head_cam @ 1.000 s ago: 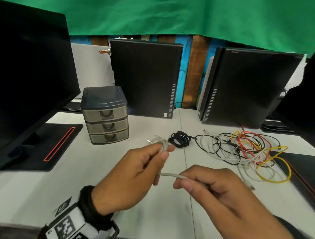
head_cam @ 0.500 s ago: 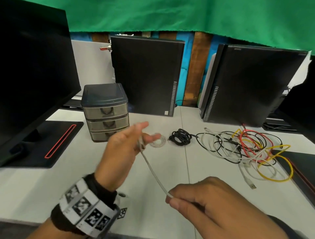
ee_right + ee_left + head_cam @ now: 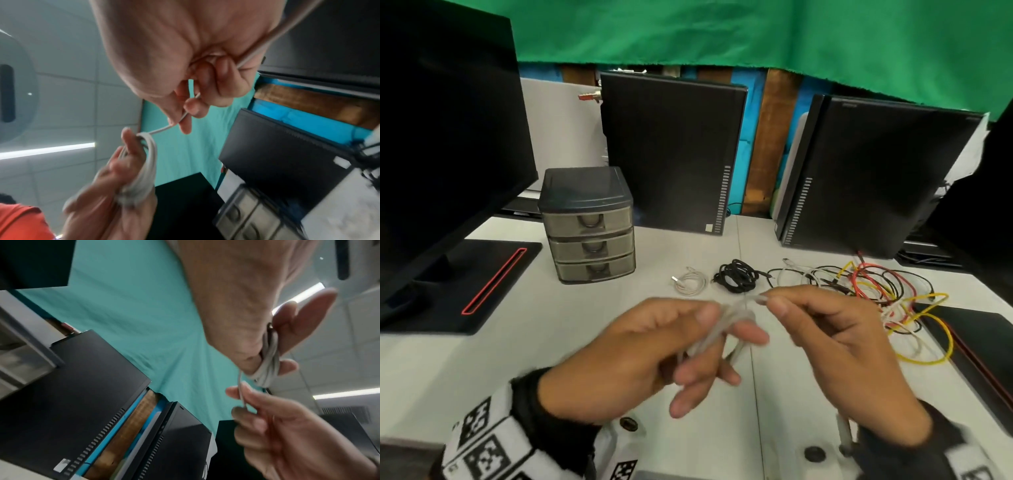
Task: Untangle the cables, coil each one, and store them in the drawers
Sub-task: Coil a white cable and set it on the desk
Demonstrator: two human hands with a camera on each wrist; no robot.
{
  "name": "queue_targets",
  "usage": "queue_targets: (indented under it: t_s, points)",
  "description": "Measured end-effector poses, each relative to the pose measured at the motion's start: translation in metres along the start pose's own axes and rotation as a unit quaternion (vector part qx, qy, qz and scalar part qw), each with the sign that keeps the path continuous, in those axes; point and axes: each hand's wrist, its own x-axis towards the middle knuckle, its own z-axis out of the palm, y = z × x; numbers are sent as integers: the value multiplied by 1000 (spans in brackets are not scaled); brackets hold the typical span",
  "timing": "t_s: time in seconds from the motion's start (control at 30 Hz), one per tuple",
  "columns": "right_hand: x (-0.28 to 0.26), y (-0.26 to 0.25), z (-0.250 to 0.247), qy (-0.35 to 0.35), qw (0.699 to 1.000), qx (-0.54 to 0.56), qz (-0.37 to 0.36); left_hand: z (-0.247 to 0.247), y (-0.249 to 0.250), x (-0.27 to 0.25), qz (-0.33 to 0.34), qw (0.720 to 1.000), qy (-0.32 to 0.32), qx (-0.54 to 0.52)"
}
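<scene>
Overhead: left hand [image 3: 640, 353] wrapped in loops of thin pale grey cable [image 3: 709, 337], fingers loosely curled through the coil; right hand [image 3: 835, 346] pinching the free run just beside it; coiling under way above the white table [image 3: 500, 359]. Behind: one small white coil [image 3: 690, 281] and one black coil [image 3: 736, 275] lying done, not yet stored; multicoloured tangle of wires [image 3: 876, 291] untouched; grey three-drawer plastic box [image 3: 589, 226] closed. Left wrist: several turns around two fingers [image 3: 287, 331], thumb side clamping them. Right wrist: thumb and forefinger nipping the strand, tail running back past the palm; most of the job left, by the look of it.
</scene>
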Motion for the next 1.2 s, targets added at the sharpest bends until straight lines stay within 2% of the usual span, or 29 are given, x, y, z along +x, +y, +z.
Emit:
queue_targets:
  t_s: [0.07, 0.13, 0.23, 0.3, 0.37, 0.47, 0.53, 0.63, 0.67, 0.73, 0.8, 0.87, 1.0, 1.1, 1.2]
  points:
    - [-3, 9, 15, -46, 998, -4, 44, -3, 7, 1, 67, 993, 43, -84]
    - [-11, 17, 33, -124, 988, -17, 95, -6, 13, 3, 115, 980, 131, -99]
    - [-23, 14, 49, -195, 973, -79, 90, -12, 14, 5, 115, 961, 247, -37]
    - [-28, 2, 49, -253, 950, -176, 56, -13, 10, 6, 91, 955, 281, 28]
    - [-33, -10, 47, -267, 930, -252, 29, -13, 8, 8, 65, 943, 294, 143]
    - [-35, -20, 41, -216, 923, -312, -69, -11, 6, 8, 27, 907, 273, 318]
    - [-35, -21, 27, -143, 936, -300, -114, -8, 1, 7, -5, 891, 222, 395]
    - [-32, -21, 5, -105, 945, -269, -153, 4, -7, 7, -82, 876, 130, 458]
    - [-32, -21, 0, -93, 948, -262, -155, 10, -7, 8, -103, 880, 111, 450]
    - [-31, -20, -8, -56, 953, -257, -154, 23, -4, 12, -138, 908, 85, 387]
    - [-32, -14, -9, -10, 962, -231, -144, 28, 1, 16, -170, 945, 73, 269]
    - [-33, -10, -6, 21, 979, -166, -118, 26, 3, 20, -177, 969, 36, 170]
    - [-33, -7, 0, 16, 998, -9, -59, 19, 0, 24, -146, 982, -34, 119]
    - [-31, -5, 1, 14, 992, 121, -16, 20, -4, 26, -131, 986, -58, 85]
    - [-32, 1, 7, 51, 988, 147, -2, 21, -12, 29, -124, 991, 1, 46]
